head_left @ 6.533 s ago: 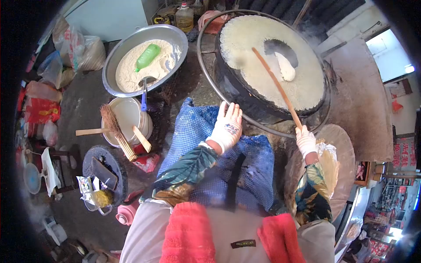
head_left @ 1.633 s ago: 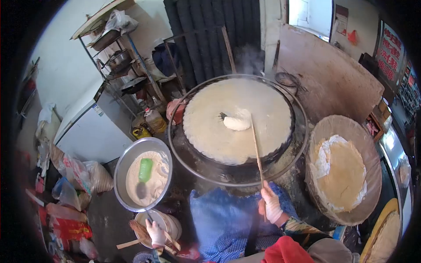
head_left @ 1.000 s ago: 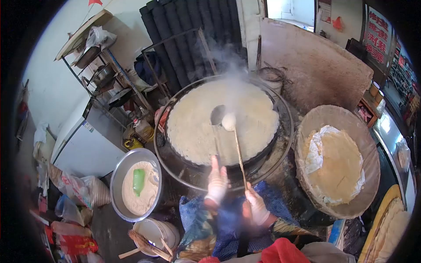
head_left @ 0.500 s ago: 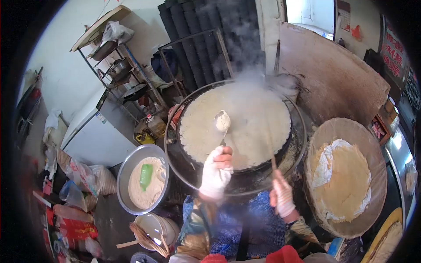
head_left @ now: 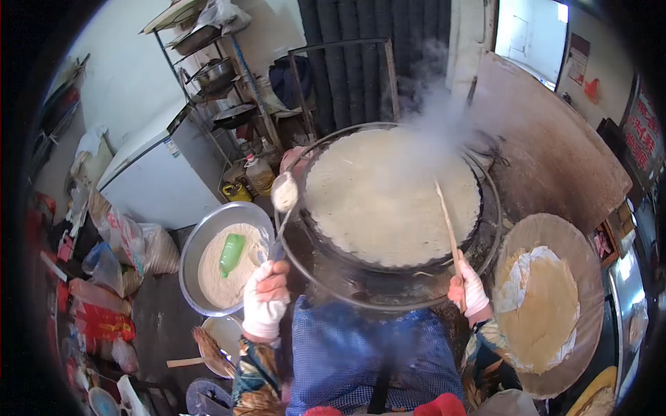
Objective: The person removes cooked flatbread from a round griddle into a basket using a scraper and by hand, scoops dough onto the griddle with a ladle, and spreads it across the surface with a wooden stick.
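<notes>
The left hand [head_left: 266, 299], gloved, is closed around a ladle [head_left: 283, 195] held above the gap between the batter basin [head_left: 201, 239] and the steaming griddle [head_left: 392, 197]. The right hand [head_left: 469, 291] grips a stick [head_left: 447, 220] slanting over the griddle's crepe. A round tray [head_left: 555, 239] with 1 finished crepe stands to the right, a white fridge [head_left: 156, 184] and metal shelves [head_left: 208, 76] behind.

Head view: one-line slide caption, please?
Gloved left hand lifts a batter-coated ladle beside the steaming round griddle; right hand holds a wooden stick.
</notes>
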